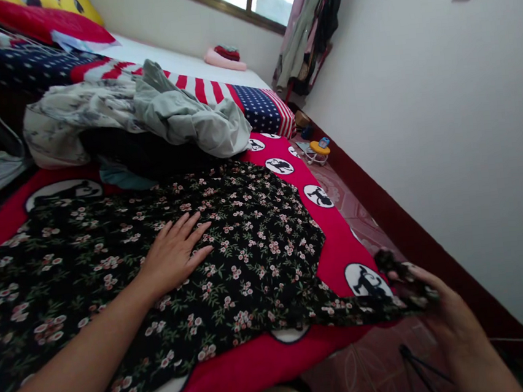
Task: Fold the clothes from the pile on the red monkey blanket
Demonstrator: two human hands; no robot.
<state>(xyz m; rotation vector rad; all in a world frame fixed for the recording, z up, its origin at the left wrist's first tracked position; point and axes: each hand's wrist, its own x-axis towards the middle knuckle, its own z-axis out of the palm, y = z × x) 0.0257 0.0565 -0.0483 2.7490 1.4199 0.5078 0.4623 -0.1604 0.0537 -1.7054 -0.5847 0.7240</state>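
A black garment with pink flowers and green leaves lies spread out on a red blanket with white round cartoon patches. My left hand rests flat on the middle of the garment, fingers spread. Off the blanket's right edge, my right hand grips the end of a narrow strip of the same floral cloth, likely a sleeve or tie, pulled out to the right. The end in my right hand is bunched and a little blurred.
Behind the garment sits a heap of crumpled clothes, white, grey-green and black. A bed with a stars-and-stripes cover stands beyond. Along the white wall are hanging clothes and a small yellow-topped stool on the tiled floor.
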